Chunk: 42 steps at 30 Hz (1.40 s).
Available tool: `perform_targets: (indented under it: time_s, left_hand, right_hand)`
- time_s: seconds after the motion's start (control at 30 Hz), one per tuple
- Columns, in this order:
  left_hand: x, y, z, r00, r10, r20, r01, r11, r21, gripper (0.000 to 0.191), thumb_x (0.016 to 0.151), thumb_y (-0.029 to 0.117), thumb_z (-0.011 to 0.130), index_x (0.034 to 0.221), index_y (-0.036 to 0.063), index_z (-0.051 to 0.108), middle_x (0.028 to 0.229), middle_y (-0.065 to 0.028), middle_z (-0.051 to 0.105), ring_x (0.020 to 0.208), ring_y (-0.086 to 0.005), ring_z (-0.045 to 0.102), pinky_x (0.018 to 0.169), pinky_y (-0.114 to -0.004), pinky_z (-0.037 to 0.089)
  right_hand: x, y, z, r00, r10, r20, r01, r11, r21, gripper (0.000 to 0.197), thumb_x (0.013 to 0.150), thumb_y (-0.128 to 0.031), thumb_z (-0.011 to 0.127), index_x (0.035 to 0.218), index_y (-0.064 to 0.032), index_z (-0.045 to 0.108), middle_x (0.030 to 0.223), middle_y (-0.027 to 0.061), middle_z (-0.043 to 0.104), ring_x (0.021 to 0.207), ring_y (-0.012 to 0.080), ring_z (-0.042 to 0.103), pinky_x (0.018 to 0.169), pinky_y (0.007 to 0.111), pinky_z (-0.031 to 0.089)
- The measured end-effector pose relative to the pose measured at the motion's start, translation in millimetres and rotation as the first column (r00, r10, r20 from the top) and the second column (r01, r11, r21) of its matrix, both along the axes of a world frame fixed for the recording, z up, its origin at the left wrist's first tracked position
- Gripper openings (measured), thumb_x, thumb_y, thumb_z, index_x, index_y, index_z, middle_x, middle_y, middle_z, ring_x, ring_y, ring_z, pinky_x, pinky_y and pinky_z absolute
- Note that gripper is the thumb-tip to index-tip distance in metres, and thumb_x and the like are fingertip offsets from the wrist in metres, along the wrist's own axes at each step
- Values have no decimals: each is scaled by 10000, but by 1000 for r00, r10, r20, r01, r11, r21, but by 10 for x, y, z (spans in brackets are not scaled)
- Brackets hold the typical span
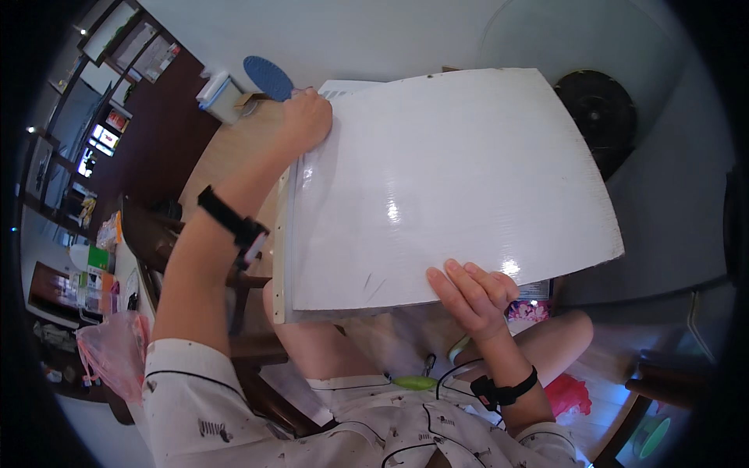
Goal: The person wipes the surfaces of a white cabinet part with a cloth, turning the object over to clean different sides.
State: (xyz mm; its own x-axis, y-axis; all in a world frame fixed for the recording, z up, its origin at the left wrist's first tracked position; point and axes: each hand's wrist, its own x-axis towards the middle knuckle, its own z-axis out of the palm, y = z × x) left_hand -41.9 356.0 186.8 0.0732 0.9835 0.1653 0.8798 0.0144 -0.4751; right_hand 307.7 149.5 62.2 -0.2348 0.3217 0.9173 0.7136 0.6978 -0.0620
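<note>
A large white panel (445, 181), glossy and worn at its edges, lies across the lap area in front of me. Along its left side runs a cream strip (281, 245) with small holes. At the panel's upper left corner my left hand (308, 117) is closed around something; a blue textured oval paddle (268, 77) sticks out beyond its fingers. What the paddle's hidden part looks like cannot be seen. My right hand (477, 295) holds the panel's near edge, fingers on the top face, thumb out of sight. Both wrists wear black bands.
A lidded plastic container (221, 98) stands beyond my left hand. A round black object (597, 114) is at the upper right, near a grey surface (673, 234). To the left are a dark wooden chair (149, 234) and a pink plastic bag (114, 354). A red bag (567, 395) lies lower right.
</note>
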Motion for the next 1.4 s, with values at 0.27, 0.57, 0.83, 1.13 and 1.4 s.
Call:
perform_targets:
  time_s: [0.27,0.57,0.83,1.13,1.4]
  left_hand:
    - [277,-800,197,1000,-29,7,30,941,-337,304,826,51,555,1044,-123,675,1205,-348,590,1064,-444,644,883,-462,552]
    - [958,-2967,343,920,-274,280,357,881,-310,239,715,28,638,928,-79,614,955,-206,514,855,-359,592,687,-418,529]
    - [286,-1375,105,967,-208,145,229,962,-147,180,809,-6,583,969,-44,657,1097,-189,595,966,-355,651,780,-454,554]
    - [589,-2026,228,832,-288,475,427,879,-214,180,789,-2,601,959,-60,621,1074,-187,571,976,-370,618,843,-447,532]
    - [197,-1107,159,932,-275,238,306,946,-105,144,849,42,593,946,-54,641,1041,-228,631,922,-391,667,772,-465,557]
  right_hand:
    - [33,7,-57,1000,-18,20,18,1000,2,246,898,-178,711,1095,-316,757,1155,-128,694,1073,67,583,919,270,368]
    - [-30,-22,-19,999,-38,-16,38,999,6,197,905,-200,703,1049,-318,769,1124,-129,699,1050,62,577,898,271,358]
    - [-75,-122,90,999,18,-39,-23,992,-122,265,829,-64,748,1005,-258,790,1074,-82,701,997,123,576,889,304,368]
    - [-71,-75,33,999,-29,-33,28,999,-28,275,804,-86,724,1015,-243,807,1095,-74,712,963,111,595,872,281,385]
    - [-158,-167,177,999,13,-46,-18,994,-107,294,808,-56,711,1031,-227,797,1077,-69,717,939,130,610,887,312,391]
